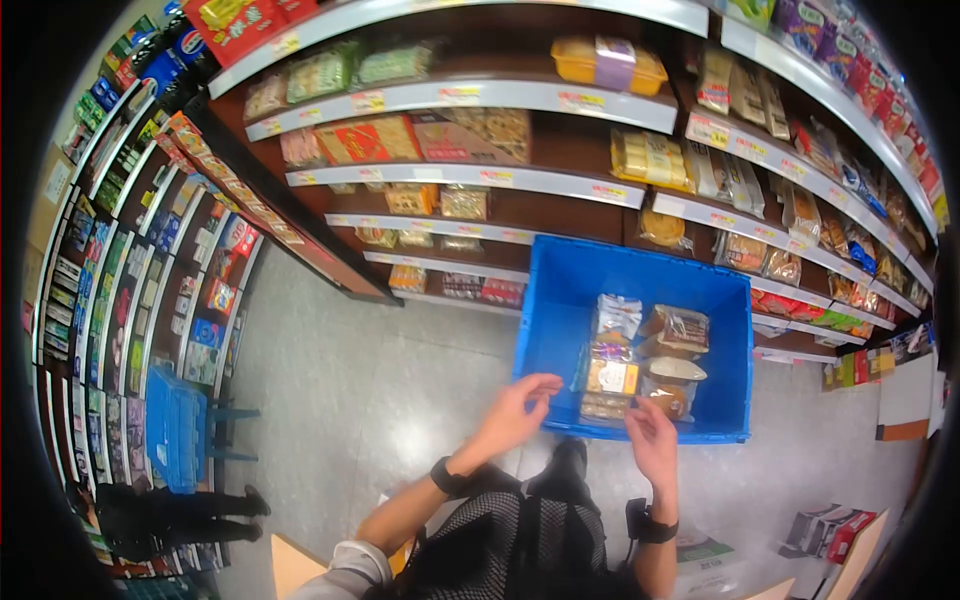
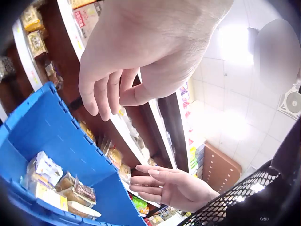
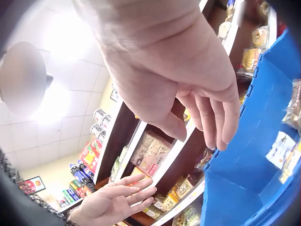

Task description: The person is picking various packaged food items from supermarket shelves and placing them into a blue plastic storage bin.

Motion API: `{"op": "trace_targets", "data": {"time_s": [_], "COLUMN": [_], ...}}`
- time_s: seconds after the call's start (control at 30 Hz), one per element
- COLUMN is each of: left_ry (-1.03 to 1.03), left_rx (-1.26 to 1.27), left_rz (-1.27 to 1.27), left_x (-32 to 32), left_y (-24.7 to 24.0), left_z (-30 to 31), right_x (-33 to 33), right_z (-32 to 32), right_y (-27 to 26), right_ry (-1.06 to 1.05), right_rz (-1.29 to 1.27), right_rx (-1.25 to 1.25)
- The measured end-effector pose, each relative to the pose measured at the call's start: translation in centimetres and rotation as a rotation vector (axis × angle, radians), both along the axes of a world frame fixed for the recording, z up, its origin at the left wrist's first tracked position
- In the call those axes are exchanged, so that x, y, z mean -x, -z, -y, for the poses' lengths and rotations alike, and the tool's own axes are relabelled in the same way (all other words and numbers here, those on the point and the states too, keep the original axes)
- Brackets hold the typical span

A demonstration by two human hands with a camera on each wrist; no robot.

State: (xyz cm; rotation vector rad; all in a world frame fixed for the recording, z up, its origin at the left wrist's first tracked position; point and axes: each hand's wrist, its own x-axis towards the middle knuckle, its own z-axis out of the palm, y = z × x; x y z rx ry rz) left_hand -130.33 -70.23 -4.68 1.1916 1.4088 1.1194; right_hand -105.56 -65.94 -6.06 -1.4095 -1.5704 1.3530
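A blue plastic crate (image 1: 548,320) stands in front of the person, holding several clear-wrapped packs of bread or pastry. One column of packs (image 1: 612,376) lies along its middle; beside it on the right is a brown-labelled pack (image 1: 678,328). My left hand (image 1: 512,412) hovers by the crate's near left corner, fingers loosely bent and nothing in them. Over the near rim, further right, is my right hand (image 1: 654,436), also without anything in its grasp. Both wrist views show relaxed fingers on the left hand (image 2: 141,56) and the right hand (image 3: 174,80).
Shelves (image 1: 420,178) of packaged baked goods rise behind the crate. At the left, a blue stool (image 1: 175,430) and a person in dark clothes (image 1: 150,520) are beside another shelf. Boxes (image 1: 828,532) sit on the floor at the lower right.
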Motion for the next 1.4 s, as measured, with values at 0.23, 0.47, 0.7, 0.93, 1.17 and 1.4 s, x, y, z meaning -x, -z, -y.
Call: {"op": "trace_targets", "data": {"time_s": [0.23,0.47,0.7,0.93,1.17,1.4], "left_ry": [-0.065,-0.156,-0.343,-0.351,-0.372,-0.287], "left_rx": [-0.023,0.086,0.017,-0.008,0.074,0.072], "left_rz": [-0.099,-0.098,-0.034,-0.034,-0.052,-0.135], "left_x": [15.8,26.8,30.0,35.5,44.2,53.6], "left_y": [1.2,1.7,2.6,2.4,2.0,-1.8], "left_z": [11.5,19.5,20.5,19.3,13.8,3.7], "right_x": [14.7,24.6,30.9,37.9,45.6,56.3], "right_z": [8.6,10.9,11.3,8.5,1.7,-8.9], "right_y": [0.3,-3.2,-3.9,-3.3,-2.3,-5.9], "right_ry": [-0.076,-0.225,-0.36,-0.419,-0.357,-0.151], "right_rz": [-0.136,-0.098,0.007,-0.005,-0.047,-0.235], "right_rx": [0.036,-0.038,-0.059,-0.093,-0.048,-0.135]}}
